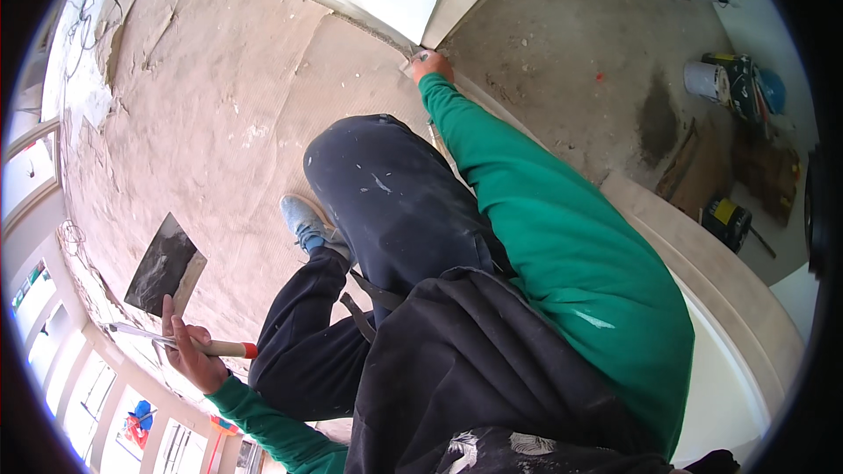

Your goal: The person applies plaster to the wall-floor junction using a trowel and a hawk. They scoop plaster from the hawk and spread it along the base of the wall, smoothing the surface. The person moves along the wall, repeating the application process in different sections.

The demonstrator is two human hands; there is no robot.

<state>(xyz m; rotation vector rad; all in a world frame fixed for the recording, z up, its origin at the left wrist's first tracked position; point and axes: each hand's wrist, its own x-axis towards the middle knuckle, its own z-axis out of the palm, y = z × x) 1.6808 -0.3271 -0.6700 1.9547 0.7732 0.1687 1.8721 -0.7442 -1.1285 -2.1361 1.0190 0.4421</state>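
My left hand point(198, 360), at the lower left, is closed around a putty knife with a pale wooden handle point(224, 348) and an orange-red end. One finger stretches toward a dark, square flat plate point(167, 263) with grey smears and a paler strip along one side. The plate seems to be held in the same hand, though its grip is hidden. At the far end of my extended right arm, my right hand point(433, 66) is closed low at the white wall's corner point(421, 39). A small grey tool edge shows by its fingers; the kind is unclear.
Worn brown sheeting point(237, 105) covers the floor at left. A white railing point(79, 360) runs along the left. Beyond a pale ledge point(702, 246), buckets point(707, 79), a dark tub point(727, 221) and boards stand on a grey floor point(562, 53). Loose cables point(83, 9) lie far left.
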